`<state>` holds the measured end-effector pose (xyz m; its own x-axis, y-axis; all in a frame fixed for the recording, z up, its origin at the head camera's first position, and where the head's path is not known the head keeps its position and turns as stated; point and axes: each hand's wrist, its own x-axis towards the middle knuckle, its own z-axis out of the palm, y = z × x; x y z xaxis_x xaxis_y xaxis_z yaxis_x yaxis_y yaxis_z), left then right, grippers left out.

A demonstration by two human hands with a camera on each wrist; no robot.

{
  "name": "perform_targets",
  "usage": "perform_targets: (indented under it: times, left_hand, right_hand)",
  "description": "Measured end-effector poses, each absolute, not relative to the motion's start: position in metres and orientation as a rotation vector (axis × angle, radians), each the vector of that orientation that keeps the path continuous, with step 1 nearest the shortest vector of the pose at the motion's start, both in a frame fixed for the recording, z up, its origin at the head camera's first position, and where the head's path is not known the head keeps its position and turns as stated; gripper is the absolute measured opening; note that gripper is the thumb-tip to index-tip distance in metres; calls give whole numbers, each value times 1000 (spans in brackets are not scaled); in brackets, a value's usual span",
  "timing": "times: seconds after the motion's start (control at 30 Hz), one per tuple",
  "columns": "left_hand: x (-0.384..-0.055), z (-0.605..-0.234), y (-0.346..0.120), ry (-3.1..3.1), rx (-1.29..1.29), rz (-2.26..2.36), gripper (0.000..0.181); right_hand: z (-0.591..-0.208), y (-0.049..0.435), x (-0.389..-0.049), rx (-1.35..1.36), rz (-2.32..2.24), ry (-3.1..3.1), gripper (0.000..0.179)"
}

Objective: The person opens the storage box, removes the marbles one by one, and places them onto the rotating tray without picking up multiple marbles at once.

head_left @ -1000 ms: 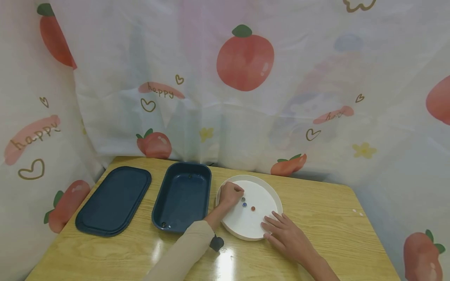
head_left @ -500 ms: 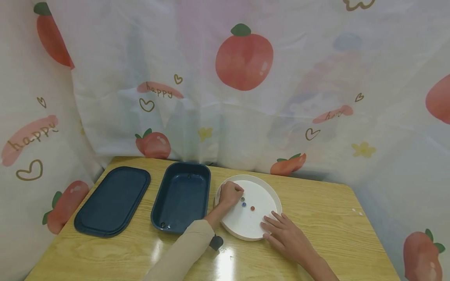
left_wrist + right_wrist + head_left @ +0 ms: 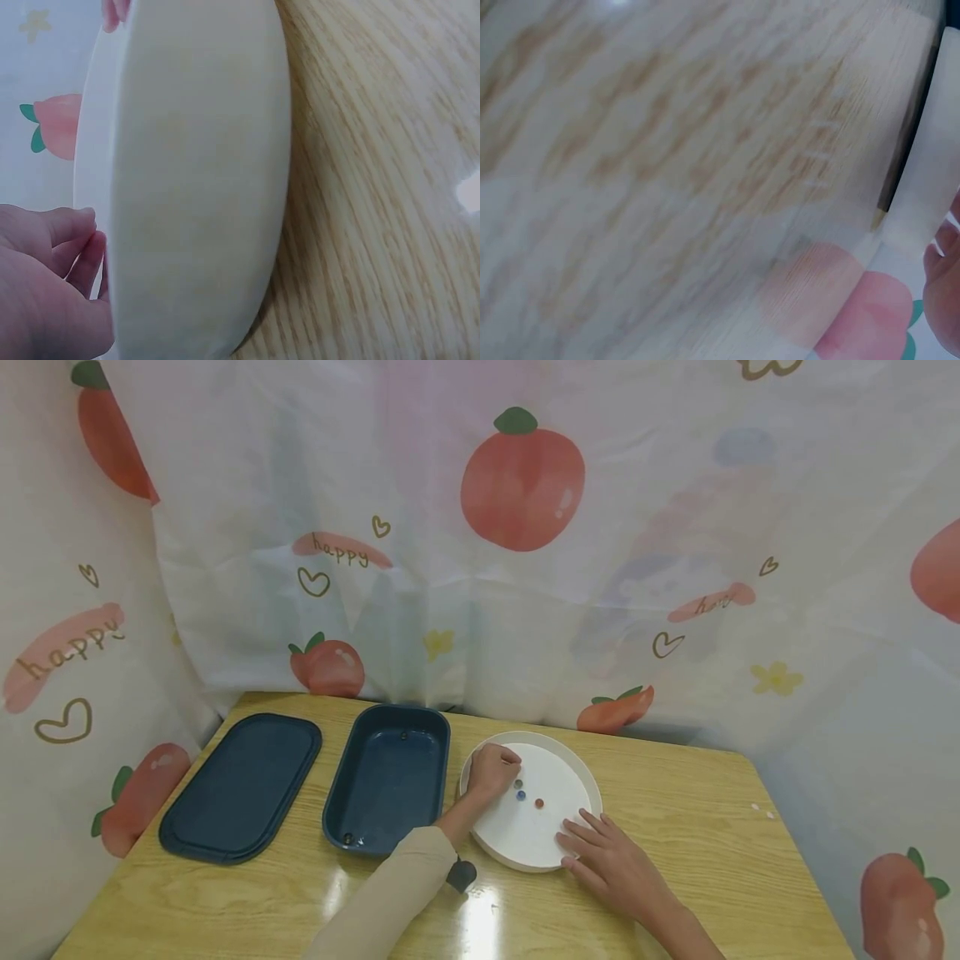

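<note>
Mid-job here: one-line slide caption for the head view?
Curled left hand and spread right hand at a round white tray holding three small balls, beside a dark blue container.

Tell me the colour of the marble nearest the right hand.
That marble is reddish orange; it shows best in the head view.

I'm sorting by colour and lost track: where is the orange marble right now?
In the head view, the orange marble lies in the round white tray, just right of the blue marble, on the side toward the right hand.
</note>
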<state>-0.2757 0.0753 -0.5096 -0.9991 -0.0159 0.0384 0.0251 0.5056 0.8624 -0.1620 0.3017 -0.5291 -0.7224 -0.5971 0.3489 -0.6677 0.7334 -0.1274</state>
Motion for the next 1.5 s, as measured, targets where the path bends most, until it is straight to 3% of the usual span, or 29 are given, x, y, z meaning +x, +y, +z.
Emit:
perform_targets:
  times: [0.63, 1.07, 1.5]
  left_hand:
    - [-247, -462, 49, -2505, -217, -1804, 27]
    - [-228, -444, -19, -2481, -541, -1976, 33]
    - [-221, -465, -101, -2605, -701, -1889, 37]
  right_hand:
    - [-530, 302, -163, 996, 344, -2636, 35]
    - [-529, 301, -164, 1016, 347, -2607, 34]
    - [-528, 300, -163, 1007, 348, -2614, 35]
